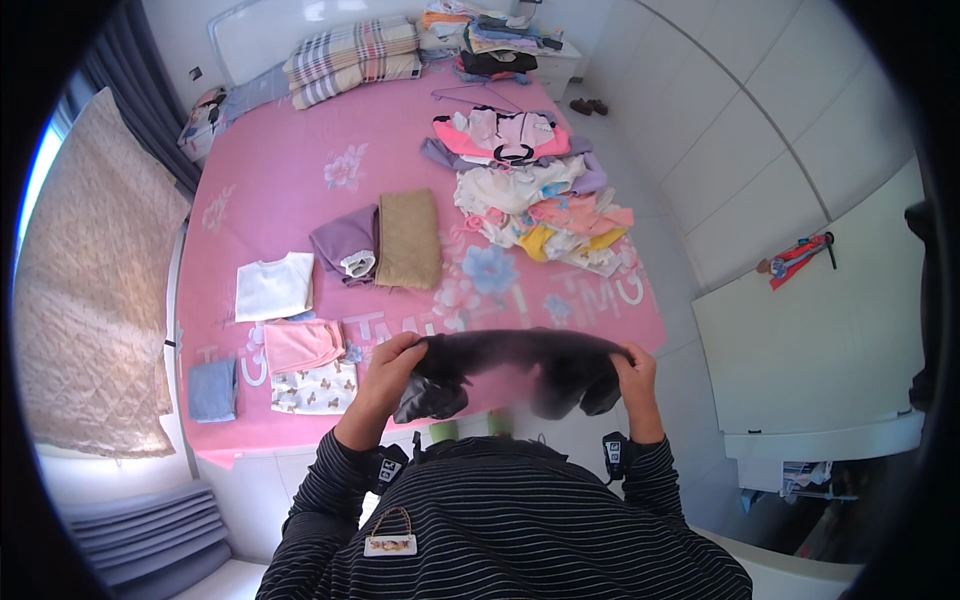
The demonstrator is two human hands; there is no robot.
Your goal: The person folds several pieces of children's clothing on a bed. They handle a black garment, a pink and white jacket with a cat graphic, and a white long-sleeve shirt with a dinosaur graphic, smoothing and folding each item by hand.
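Observation:
A black, partly see-through garment (520, 347) is stretched sideways above the near edge of the bed; it looks like tights, but I cannot be sure. Its left end is pinched by my left hand (393, 368), and its right end by my right hand (636, 375). Bunched dark parts hang below each hand, and pink shows through the thin middle. Beside my left hand lie folded white pants with a brown print (314, 388) and a folded pink garment (303, 344). A folded blue garment (213, 390) is farther left.
On the pink bed (270, 200) lie a folded white top (274, 286), a purple garment (345, 240), a folded brown garment (409, 238) and a loose clothes heap (540, 195). Plaid bedding (350, 60) and stacked clothes (500, 45) are at the far end. A white cabinet (815, 340) stands right.

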